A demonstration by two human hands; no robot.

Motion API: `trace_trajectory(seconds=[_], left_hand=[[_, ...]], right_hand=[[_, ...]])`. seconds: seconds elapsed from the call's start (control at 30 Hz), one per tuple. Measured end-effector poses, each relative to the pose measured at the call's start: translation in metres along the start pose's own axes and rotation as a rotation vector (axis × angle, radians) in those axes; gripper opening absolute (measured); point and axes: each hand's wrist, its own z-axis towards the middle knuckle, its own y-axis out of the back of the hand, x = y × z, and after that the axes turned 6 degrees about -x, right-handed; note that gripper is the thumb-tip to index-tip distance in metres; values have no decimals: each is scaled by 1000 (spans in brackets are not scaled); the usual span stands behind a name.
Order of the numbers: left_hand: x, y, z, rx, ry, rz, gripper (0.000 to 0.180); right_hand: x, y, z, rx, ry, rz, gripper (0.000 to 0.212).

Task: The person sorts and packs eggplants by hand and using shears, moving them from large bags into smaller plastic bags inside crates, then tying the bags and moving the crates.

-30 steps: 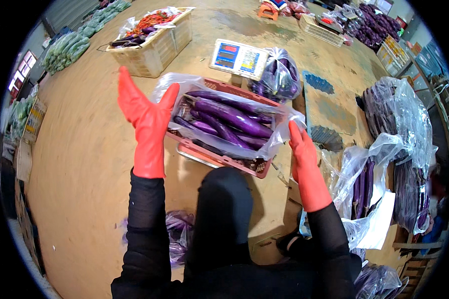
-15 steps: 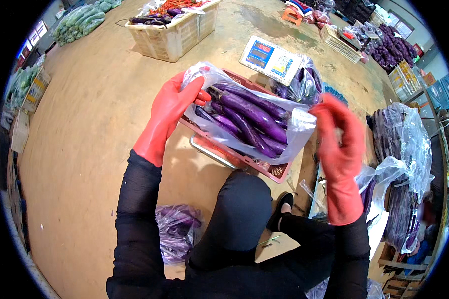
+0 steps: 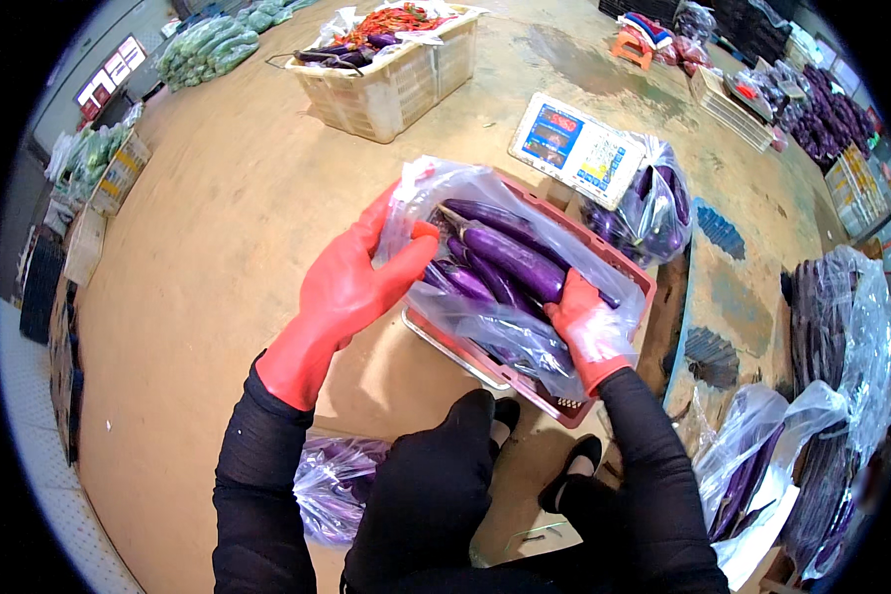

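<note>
A clear plastic bag (image 3: 455, 178) of long purple eggplants (image 3: 513, 254) lies in a red plastic crate (image 3: 564, 408). The crate rests on a scale platform (image 3: 444, 346). My left hand (image 3: 351, 287), in a red rubber glove, pinches the bag's left edge between thumb and fingers. At the bag's other end my right hand (image 3: 594, 332), gloved alike, is closed around the end of an eggplant, with some film over the wrist. Its far fingers are hidden. Behind the crate stands the scale's white display (image 3: 576, 148).
Another bag of eggplants (image 3: 658, 203) sits behind the display. A bagged bundle (image 3: 339, 485) lies on the floor by my leg. Tall wrapped eggplant stacks (image 3: 827, 337) stand at the right, near an open bag (image 3: 747, 475). A cream crate (image 3: 396, 94) with eggplants and red chillies stands beyond.
My right hand has moved in from beside the bag and closed on an eggplant at its right end. My left hand keeps its hold on the bag. The view has shifted.
</note>
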Motion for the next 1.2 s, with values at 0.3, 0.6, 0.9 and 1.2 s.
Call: trace_trajectory(seconds=[0.3, 0.6, 0.9, 1.2], left_hand=[[-18, 17, 8, -128, 6, -180, 57], [-19, 21, -37, -323, -370, -146, 64], [23, 28, 31, -290, -1, 289, 74], [-22, -15, -6, -478, -686, 151, 77]], right_hand=[[-31, 80, -58, -47, 0, 555, 83], [-9, 143, -80, -117, -153, 654, 87], [-17, 126, -89, -275, 104, 349, 86], [8, 193, -96, -267, -265, 970, 72]])
